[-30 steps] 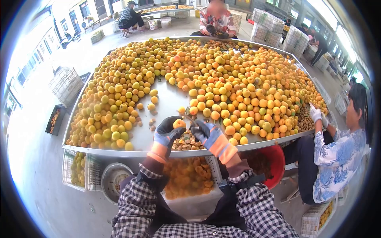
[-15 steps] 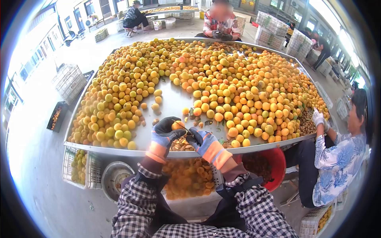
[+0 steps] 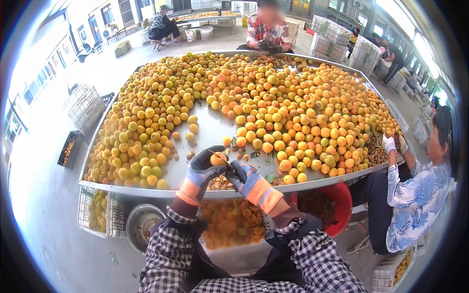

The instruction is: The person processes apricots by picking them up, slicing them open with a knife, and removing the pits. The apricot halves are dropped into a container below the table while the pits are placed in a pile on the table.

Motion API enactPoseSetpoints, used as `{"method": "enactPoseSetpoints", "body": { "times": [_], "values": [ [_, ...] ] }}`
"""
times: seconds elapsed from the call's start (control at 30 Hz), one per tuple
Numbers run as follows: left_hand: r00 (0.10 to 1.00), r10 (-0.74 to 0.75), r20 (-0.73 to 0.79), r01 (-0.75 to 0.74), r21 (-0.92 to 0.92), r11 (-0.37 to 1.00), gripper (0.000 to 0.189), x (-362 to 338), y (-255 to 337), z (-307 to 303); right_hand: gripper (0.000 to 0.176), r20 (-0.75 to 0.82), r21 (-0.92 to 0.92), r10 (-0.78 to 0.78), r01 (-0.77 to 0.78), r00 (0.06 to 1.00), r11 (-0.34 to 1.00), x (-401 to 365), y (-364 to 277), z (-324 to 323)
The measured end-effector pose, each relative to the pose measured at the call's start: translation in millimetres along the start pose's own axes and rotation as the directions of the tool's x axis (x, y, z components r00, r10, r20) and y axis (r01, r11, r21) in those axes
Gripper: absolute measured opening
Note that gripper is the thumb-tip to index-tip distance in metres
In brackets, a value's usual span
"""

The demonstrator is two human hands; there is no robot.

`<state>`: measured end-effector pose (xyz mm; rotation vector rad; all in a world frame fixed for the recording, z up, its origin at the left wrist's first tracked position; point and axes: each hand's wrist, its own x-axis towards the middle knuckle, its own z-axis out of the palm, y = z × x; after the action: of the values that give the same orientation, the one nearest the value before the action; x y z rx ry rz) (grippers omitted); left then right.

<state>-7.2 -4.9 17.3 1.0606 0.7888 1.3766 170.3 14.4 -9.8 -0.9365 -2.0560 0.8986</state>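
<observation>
My left hand (image 3: 197,171), in a dark, blue and orange work glove, is closed around an apricot (image 3: 218,158) above the near edge of the metal table. In my right hand (image 3: 250,180), gloved the same way, is a thin, dark knife-like tool (image 3: 225,161). Its tip meets the right side of the apricot, though the fingers hide much of it. Beneath both hands lies a small heap of apricot pits (image 3: 220,183). Below the table edge, a crate of orange apricot halves (image 3: 233,215) stands between my forearms.
Whole apricots (image 3: 312,127) cover much of the metal table (image 3: 207,122). Under its edge are a white crate (image 3: 116,215), a metal basin (image 3: 145,209) and a red tub (image 3: 344,205). One person (image 3: 420,180) sits at the right, another (image 3: 267,29) across the table.
My hands stay together at the apricot, with the right hand turned slightly. The view has shifted a little. At the right, the other person's gloved hands have come up around a fruit.
</observation>
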Motion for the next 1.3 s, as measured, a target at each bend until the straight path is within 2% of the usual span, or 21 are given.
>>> {"method": "enactPoseSetpoints", "body": {
  "times": [0.07, 0.2, 0.27, 0.3, 0.4, 0.47, 0.53, 0.67, 0.7, 0.73, 0.8, 0.87, 0.93, 1.0, 1.03, 1.13, 1.17, 1.2, 1.23, 1.27, 1.3],
  "values": [
    [1.0, -0.014, 0.024, 0.013, 0.079, 0.997, 0.051, 1, 3, -1, 0.034, 0.075, -0.083, 0.128, -0.121, 0.989, 0.989, 0, -8, -9],
    [0.998, 0.064, 0.01, -0.065, 0.152, 0.986, 0.049, -1, -10, 4, 0.033, -0.029, -0.13, 0.03, -0.034, 0.999, 0.991, -6, -3, 8],
    [0.998, -0.036, -0.056, 0.026, -0.172, 0.985, 0.048, -5, -20, 11, 0.029, -0.197, -0.09, -0.135, 0.119, 0.971, 0.989, -5, 1, 23],
    [0.997, -0.076, -0.015, 0.069, -0.272, 0.96, 0.051, -6, -20, 18, 0.027, -0.213, -0.064, -0.092, 0.08, 0.973, 0.995, -5, -2, 24],
    [0.992, -0.129, 0.007, 0.126, -0.269, 0.955, 0.052, -6, -14, 18, 0.027, -0.198, -0.099, -0.064, 0.045, 0.978, 0.994, -4, -6, 21],
    [0.993, -0.117, 0.022, 0.119, -0.173, 0.978, 0.052, -2, -16, -1, 0.027, -0.138, -0.107, -0.023, 0.008, 0.99, 0.994, -3, -9, 12],
    [0.994, -0.078, 0.077, 0.065, 0.156, 0.986, 0.051, 2, -5, -7, 0.026, -0.073, -0.119, 0.019, -0.027, 0.997, 0.993, -3, -10, 9],
    [1.0, 0.026, -0.006, -0.024, 0.169, 0.985, 0.047, -2, -9, -1, 0.025, -0.133, -0.074, -0.02, 0.01, 0.991, 0.997, -6, -11, 15],
    [0.998, 0.06, -0.036, -0.056, 0.112, 0.992, 0.047, -3, -13, 6, 0.025, -0.165, -0.019, 0.001, -0.004, 0.986, 1.0, -5, -11, 19],
    [0.999, -0.051, -0.016, 0.048, -0.171, 0.984, 0.047, -7, -8, 18, 0.025, -0.172, -0.018, 0.001, -0.004, 0.985, 1.0, -4, -12, 22],
    [0.984, -0.163, -0.069, 0.114, -0.454, 0.884, 0.047, -4, -25, 21, 0.028, -0.188, -0.127, 0.007, -0.031, 0.982, 0.991, -3, -11, 28],
    [0.986, -0.165, -0.039, 0.136, -0.396, 0.908, 0.047, -1, -30, 14, 0.026, -0.16, -0.121, 0.065, -0.085, 0.985, 0.989, -2, 2, 33],
    [0.987, -0.161, -0.01, 0.148, -0.337, 0.93, 0.047, 2, -28, 5, 0.024, -0.234, -0.115, -0.053, 0.026, 0.971, 0.993, -2, 6, 29],
    [0.995, -0.099, 0.016, 0.099, 0.008, 0.995, 0.047, 3, -22, -1, 0.027, -0.186, -0.063, -0.003, -0.009, 0.983, 0.998, -3, 1, 19],
    [0.998, -0.053, -0.023, 0.055, 0.075, 0.996, 0.038, 1, -17, 2, 0.031, -0.136, -0.008, 0.045, -0.046, 0.99, 0.999, -2, -2, 15],
    [0.999, 0.018, -0.035, -0.015, 0.09, 0.996, 0.04, 3, -6, 4, 0.025, -0.167, -0.13, -0.031, 0.009, 0.985, 0.991, -3, -3, 20],
    [0.997, 0.049, -0.055, -0.041, 0.132, 0.99, 0.041, 2, -11, 2, 0.025, -0.17, -0.13, -0.031, 0.009, 0.985, 0.991, -4, -4, 21],
    [0.997, 0.049, -0.054, -0.042, 0.134, 0.99, 0.041, 1, -15, 2, 0.028, -0.165, -0.027, 0.023, -0.028, 0.986, 0.999, -4, -7, 21],
    [0.998, 0.032, -0.06, -0.026, 0.1, 0.995, 0.042, 0, -18, 4, 0.031, -0.156, 0.077, 0.074, -0.063, 0.985, 0.995, -3, -9, 22],
    [0.998, 0.014, -0.065, -0.01, 0.067, 0.998, 0.044, -1, -22, 8, 0.031, -0.16, 0.078, 0.072, -0.06, 0.984, 0.995, -2, -7, 27],
    [0.99, -0.098, -0.103, 0.088, -0.093, 0.992, 0.047, -5, -24, 21, 0.032, -0.188, 0.035, 0.08, -0.074, 0.979, 0.997, -2, -5, 33]
  ]
}}
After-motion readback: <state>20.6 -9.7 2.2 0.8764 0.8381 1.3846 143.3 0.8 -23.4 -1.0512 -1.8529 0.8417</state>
